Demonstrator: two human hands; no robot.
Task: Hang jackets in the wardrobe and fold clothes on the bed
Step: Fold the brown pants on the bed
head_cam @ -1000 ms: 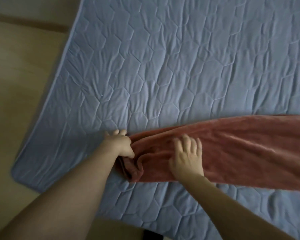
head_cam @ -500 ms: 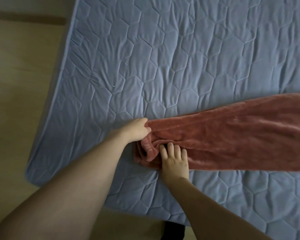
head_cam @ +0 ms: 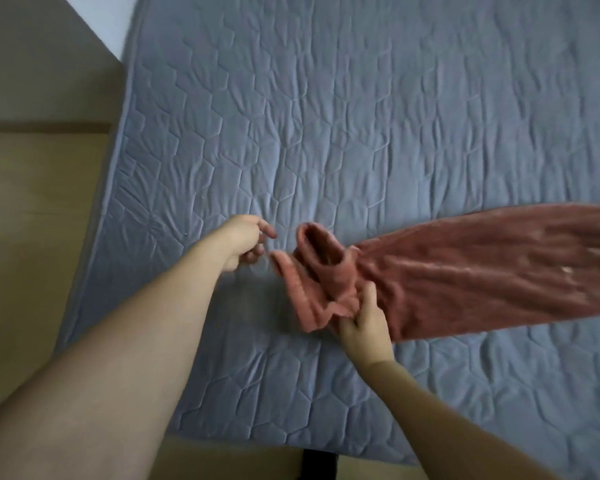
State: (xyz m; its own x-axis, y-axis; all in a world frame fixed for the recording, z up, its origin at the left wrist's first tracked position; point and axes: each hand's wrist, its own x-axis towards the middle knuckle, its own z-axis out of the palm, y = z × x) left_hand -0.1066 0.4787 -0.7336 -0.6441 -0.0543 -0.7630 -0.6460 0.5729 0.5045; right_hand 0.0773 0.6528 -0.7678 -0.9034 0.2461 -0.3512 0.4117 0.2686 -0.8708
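Observation:
A long rust-pink fleece garment (head_cam: pixel 482 271) lies across the blue quilted bed (head_cam: pixel 326 116), running off the right edge of the view. Its left end is bunched and raised into a loop (head_cam: pixel 314 244). My right hand (head_cam: pixel 364 323) grips the garment's near edge at that end, thumb on top and fingers underneath. My left hand (head_cam: pixel 246 242) hovers just left of the garment's tip with fingers loosely curled. A narrow gap shows between them, though the view is blurred.
The bed's left edge (head_cam: pixel 111 188) and near edge border a light wooden floor (head_cam: pixel 32 220). A small dark object (head_cam: pixel 319 462) sits below the bed's near edge. A wide stretch of quilt lies beyond the garment.
My left hand has let go of the garment's end and moved left. My right hand went from pressing flat to gripping the near edge, and the end is now lifted and bunched.

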